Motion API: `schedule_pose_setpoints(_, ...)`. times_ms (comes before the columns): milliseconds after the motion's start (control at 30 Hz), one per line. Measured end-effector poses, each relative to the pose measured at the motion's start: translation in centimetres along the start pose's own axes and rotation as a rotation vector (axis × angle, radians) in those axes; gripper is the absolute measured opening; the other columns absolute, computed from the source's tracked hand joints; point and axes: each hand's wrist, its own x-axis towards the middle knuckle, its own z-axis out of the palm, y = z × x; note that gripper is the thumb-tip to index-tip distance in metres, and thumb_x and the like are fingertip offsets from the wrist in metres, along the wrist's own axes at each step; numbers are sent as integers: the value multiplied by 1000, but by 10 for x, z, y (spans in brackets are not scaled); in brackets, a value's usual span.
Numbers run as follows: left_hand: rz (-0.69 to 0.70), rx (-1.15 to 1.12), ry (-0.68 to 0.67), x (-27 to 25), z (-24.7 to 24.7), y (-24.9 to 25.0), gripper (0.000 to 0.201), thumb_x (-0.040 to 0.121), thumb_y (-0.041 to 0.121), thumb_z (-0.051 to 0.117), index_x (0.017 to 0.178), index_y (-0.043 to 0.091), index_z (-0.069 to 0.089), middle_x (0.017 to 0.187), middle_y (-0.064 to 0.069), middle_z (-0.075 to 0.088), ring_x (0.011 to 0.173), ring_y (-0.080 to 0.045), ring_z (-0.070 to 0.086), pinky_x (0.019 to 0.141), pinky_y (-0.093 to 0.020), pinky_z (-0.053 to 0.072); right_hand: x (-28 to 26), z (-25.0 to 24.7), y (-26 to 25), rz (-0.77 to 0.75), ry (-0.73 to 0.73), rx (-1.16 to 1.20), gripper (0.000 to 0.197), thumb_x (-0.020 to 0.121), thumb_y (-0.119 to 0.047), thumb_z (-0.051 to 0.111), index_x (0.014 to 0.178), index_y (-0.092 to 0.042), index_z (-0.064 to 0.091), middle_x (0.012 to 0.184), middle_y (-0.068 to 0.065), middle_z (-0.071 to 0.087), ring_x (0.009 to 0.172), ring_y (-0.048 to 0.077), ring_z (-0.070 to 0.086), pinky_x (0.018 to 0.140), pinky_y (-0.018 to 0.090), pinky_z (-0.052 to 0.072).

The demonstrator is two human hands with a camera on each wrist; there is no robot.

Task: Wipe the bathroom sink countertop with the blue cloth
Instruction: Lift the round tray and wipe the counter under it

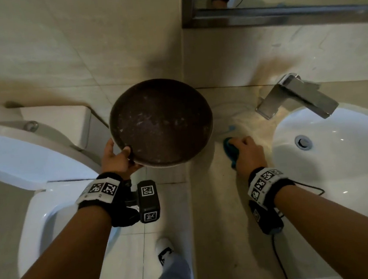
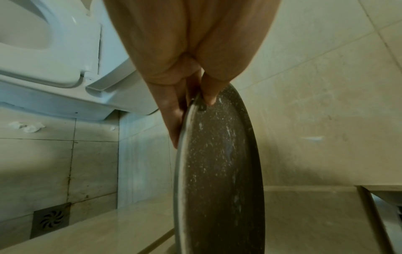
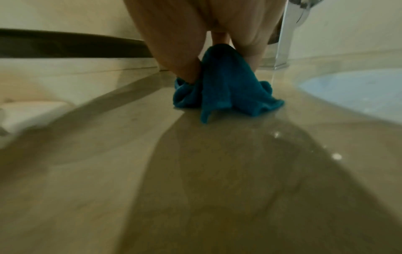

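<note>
Beige stone countertop runs between toilet and white basin, and the blue cloth lies bunched on its rear part, left of the basin and just in front of the chrome faucet. The right hand sits on top of the cloth, fingers curled into it and pressing it to the stone; cloth pokes out on the hand's left side. Most unwiped surface appears to lie nearer the body, so the next stroke likely pulls back toward the front edge. The left hand pinches the rim of a dark round tray, thumb on top, held lifted clear of the counter's left end.
</note>
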Motion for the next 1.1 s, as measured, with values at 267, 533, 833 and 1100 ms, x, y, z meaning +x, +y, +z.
schedule_pose_setpoints(267,-12,44,-61,9,-5,5,55,97,3,41,142,35,30,137,-13,47,105,-32,55,80,-47,51,-16,2,23,29,112,90,43,88,-3,47,127,-19,55,127,17,50,112,35,47,94,37,37)
schedule_pose_setpoints(533,8,111,-120,21,-18,5,52,97,3,40,140,33,34,103,-11,60,80,-29,58,67,-40,45,-27,36,-43,-46,77,96,39,84,-5,53,120,-18,60,115,13,51,104,30,51,80,25,39)
schedule_pose_setpoints(833,-17,117,-192,24,-25,9,57,98,5,39,143,39,28,141,-12,43,110,-35,55,86,-52,51,-21,-7,43,361,169,73,46,85,-5,49,127,-20,55,126,26,47,111,45,48,100,46,40)
schedule_pose_setpoints(1100,-69,90,-184,37,-23,8,59,96,6,43,143,39,28,142,-12,43,110,-37,57,80,-53,54,-46,36,-15,201,146,124,49,84,-2,48,127,-25,54,126,16,45,112,34,45,94,35,38)
